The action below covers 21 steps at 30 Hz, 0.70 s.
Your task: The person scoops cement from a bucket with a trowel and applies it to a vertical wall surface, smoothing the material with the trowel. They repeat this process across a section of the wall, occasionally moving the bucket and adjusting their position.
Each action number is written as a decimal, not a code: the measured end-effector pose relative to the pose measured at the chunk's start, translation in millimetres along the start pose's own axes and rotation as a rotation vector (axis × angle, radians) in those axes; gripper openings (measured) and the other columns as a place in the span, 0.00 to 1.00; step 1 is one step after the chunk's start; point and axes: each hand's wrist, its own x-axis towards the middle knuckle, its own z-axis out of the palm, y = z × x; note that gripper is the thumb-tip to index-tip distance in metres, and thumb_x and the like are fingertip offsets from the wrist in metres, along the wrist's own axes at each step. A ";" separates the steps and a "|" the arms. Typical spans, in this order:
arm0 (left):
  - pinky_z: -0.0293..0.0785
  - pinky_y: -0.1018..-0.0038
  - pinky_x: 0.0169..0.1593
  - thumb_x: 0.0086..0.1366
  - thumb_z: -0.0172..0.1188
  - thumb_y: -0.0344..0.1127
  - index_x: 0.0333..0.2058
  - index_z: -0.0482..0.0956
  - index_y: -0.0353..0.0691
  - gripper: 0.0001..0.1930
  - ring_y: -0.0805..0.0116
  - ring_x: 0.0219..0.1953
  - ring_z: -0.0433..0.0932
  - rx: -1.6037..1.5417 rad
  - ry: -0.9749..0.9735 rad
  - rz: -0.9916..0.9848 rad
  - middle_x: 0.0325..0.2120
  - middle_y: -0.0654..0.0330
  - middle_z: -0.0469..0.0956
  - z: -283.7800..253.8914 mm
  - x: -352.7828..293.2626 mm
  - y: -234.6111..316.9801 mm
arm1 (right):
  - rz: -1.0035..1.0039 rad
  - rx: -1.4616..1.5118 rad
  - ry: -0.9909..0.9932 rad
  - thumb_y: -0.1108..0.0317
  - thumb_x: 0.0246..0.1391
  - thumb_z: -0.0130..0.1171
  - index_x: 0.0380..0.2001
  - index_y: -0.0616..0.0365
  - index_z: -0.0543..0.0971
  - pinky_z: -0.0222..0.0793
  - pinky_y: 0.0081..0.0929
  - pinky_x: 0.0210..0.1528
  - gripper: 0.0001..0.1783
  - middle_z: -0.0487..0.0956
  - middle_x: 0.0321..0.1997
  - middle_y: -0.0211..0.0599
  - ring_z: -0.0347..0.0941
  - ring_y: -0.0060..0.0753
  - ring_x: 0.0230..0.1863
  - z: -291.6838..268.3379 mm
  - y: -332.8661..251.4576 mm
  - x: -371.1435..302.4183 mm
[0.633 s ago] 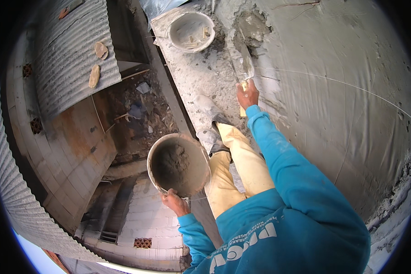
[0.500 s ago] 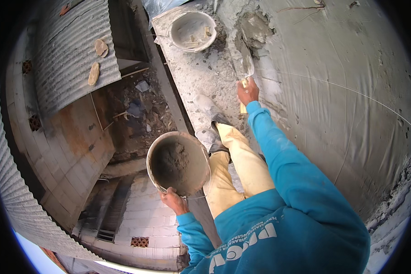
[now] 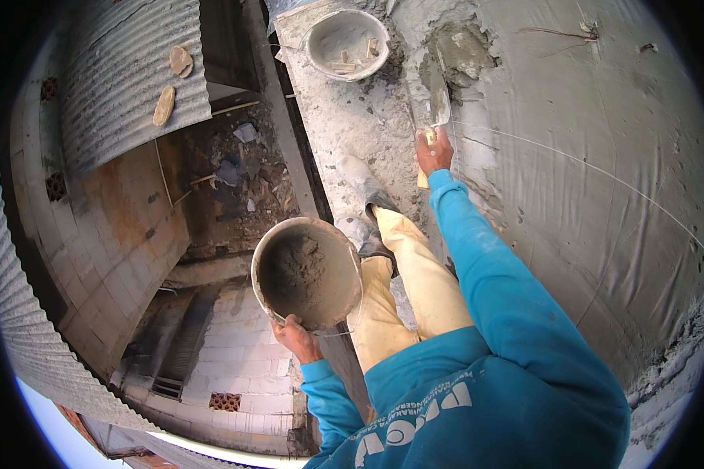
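My left hand grips the lower rim of a bucket tilted so that its mouth faces me. Grey wet mortar lies inside it, and its thin wire handle hangs at the right side. My right hand is closed around the wooden handle of a trowel. The metal blade points away from me, along the foot of the plastered wall. Just past the blade is a rough patch of mortar against the wall.
A second bucket with small wooden pieces stands farther along the concrete ledge under my feet. A taut string crosses the wall. The ledge drops at left toward a rubble-strewn area. Corrugated roofing holds two sandals.
The view has shifted slightly, so the ledge and wall sit a little farther right. Both hands keep their grips on bucket and trowel, with little movement.
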 end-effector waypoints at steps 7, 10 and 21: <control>0.62 0.81 0.30 0.49 0.49 0.17 0.40 0.73 0.32 0.17 0.78 0.25 0.64 0.074 0.038 -0.005 0.26 0.67 0.70 5.0 3.9 -0.5 | -0.053 -0.015 -0.039 0.59 0.52 0.62 0.39 0.60 0.72 0.73 0.47 0.39 0.18 0.79 0.34 0.56 0.77 0.60 0.36 -2.1 -1.8 12.4; 0.62 0.80 0.29 0.50 0.49 0.17 0.40 0.73 0.33 0.16 0.78 0.25 0.64 0.066 0.042 -0.014 0.25 0.67 0.68 6.3 3.8 3.4 | 0.061 0.095 -0.095 0.62 0.52 0.61 0.39 0.61 0.72 0.74 0.40 0.28 0.16 0.79 0.32 0.52 0.78 0.48 0.26 -0.4 -18.3 19.5; 0.57 0.82 0.25 0.49 0.48 0.16 0.43 0.73 0.32 0.20 0.82 0.22 0.60 0.022 0.077 -0.050 0.22 0.71 0.64 18.9 5.5 0.3 | 0.124 0.234 -0.163 0.65 0.56 0.58 0.42 0.63 0.69 0.70 0.30 0.15 0.16 0.76 0.23 0.40 0.73 0.30 0.16 -14.5 -40.3 -16.9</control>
